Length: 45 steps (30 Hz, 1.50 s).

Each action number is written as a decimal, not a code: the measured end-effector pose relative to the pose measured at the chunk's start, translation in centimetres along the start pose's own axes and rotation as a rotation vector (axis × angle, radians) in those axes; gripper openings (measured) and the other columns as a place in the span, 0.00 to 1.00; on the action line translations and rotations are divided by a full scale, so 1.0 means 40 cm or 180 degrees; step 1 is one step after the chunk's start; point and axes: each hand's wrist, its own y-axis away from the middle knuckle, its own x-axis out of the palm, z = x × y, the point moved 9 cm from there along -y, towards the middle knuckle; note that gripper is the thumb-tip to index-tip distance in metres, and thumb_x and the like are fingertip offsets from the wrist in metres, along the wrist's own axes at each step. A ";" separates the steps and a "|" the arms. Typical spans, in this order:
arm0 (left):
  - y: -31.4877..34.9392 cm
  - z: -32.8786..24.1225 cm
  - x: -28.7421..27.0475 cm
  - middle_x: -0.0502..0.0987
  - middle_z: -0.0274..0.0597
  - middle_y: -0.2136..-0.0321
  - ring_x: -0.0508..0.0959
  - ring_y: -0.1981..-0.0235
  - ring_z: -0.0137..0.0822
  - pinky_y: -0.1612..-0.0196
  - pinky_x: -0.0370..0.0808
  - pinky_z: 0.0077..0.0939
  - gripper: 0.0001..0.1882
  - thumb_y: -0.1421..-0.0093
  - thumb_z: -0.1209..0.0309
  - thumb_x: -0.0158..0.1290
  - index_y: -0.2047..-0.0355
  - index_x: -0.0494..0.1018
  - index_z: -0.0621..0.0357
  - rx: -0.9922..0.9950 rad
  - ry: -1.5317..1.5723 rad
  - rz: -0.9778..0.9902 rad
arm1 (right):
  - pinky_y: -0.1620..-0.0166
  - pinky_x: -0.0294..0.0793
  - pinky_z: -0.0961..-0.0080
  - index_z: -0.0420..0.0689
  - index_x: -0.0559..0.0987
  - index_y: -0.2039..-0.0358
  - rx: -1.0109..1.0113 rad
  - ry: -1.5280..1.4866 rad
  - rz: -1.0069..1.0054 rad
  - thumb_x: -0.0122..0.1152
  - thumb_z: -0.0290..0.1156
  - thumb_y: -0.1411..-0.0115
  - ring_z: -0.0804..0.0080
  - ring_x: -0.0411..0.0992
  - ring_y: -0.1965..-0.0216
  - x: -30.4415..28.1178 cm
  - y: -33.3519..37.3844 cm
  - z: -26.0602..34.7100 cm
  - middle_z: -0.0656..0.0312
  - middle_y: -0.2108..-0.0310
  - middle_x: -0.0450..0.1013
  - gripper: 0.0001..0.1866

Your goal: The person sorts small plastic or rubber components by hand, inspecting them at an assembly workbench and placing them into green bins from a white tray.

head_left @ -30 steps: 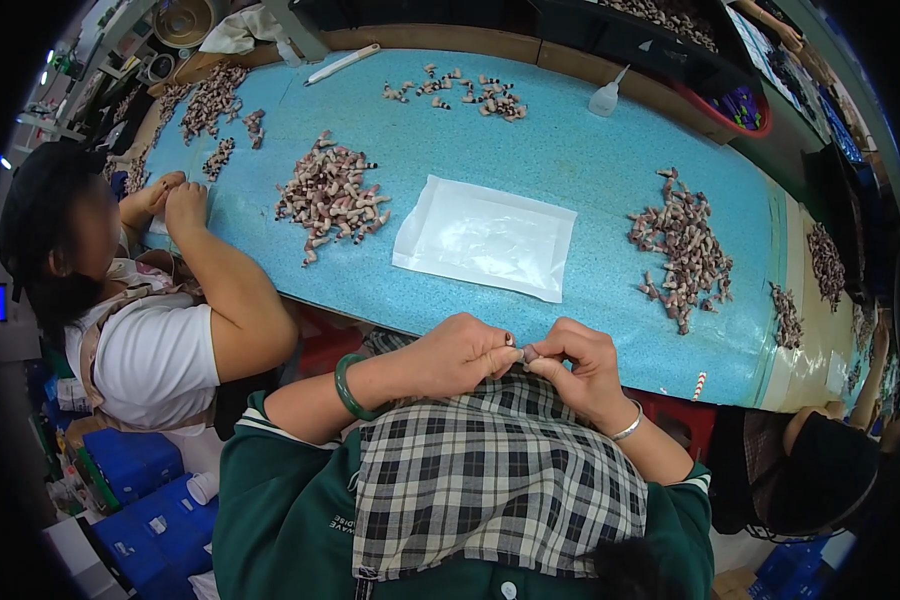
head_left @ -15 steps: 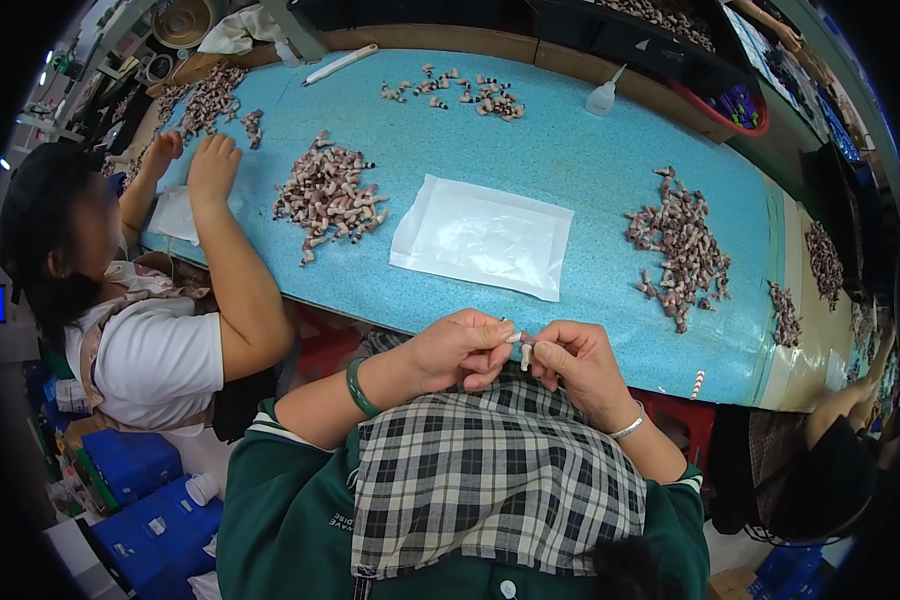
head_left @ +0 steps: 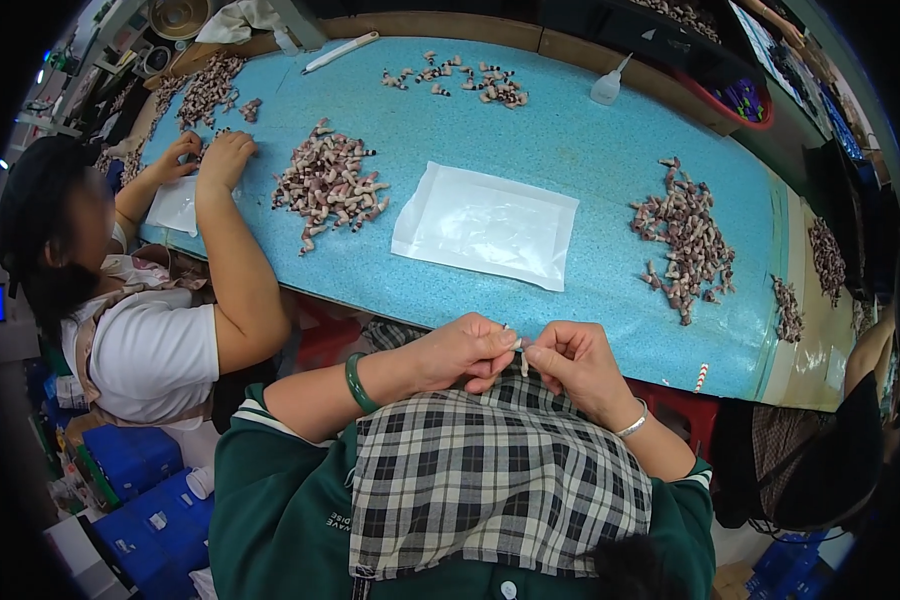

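Over my lap, just off the near table edge, my left hand (head_left: 470, 352) and my right hand (head_left: 576, 366) meet with thumbs and fingers pinched. Between them is a small pale figure part (head_left: 525, 366), mostly covered by the fingertips; its light lower end hangs below. Both hands appear to grip this one piece. In front of them lies a flat white plastic packet (head_left: 485, 226). Left of the packet is a heap of small pale, brown and black figure parts (head_left: 325, 185). A similar, darker heap (head_left: 684, 240) lies to its right.
Farther back are scattered figure parts (head_left: 490, 88), a white pen-like tool (head_left: 340, 52) and a nozzle bottle (head_left: 606, 86). A red-striped stick (head_left: 701, 376) lies at the near right edge. A co-worker's arm (head_left: 240, 260) rests at the left; another person sits right.
My hands have drawn slightly closer together around the small part, which is turned a little. The co-worker's hands at the left have lowered toward the table. The view has shifted slightly.
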 end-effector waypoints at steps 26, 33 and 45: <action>0.098 -0.172 0.148 0.70 0.43 0.84 0.73 0.81 0.47 0.79 0.67 0.38 0.10 0.40 0.65 0.48 0.75 0.68 0.57 0.2167 -0.4673 -0.0486 | 0.76 0.65 0.77 0.41 0.78 0.75 -0.2641 0.1676 0.0079 0.67 0.27 0.51 0.71 0.67 0.80 0.030 0.077 0.136 0.63 0.80 0.72 0.06; 0.087 -0.184 0.118 0.70 0.44 0.83 0.73 0.80 0.46 0.78 0.68 0.37 0.11 0.40 0.65 0.48 0.76 0.69 0.56 0.2130 -0.4668 -0.0574 | 0.75 0.66 0.76 0.41 0.79 0.71 -0.2673 0.1988 -0.0118 0.67 0.28 0.52 0.70 0.69 0.78 0.020 0.061 0.150 0.62 0.78 0.73 0.08; 0.187 -0.313 0.061 0.71 0.39 0.82 0.72 0.81 0.39 0.79 0.68 0.30 0.06 0.53 0.75 0.56 0.79 0.68 0.57 0.3159 -0.5780 -0.2056 | 0.77 0.67 0.83 0.40 0.79 0.64 -0.2444 0.2532 -0.1528 0.64 0.18 0.53 0.77 0.69 0.76 -0.152 0.094 0.217 0.60 0.71 0.75 0.13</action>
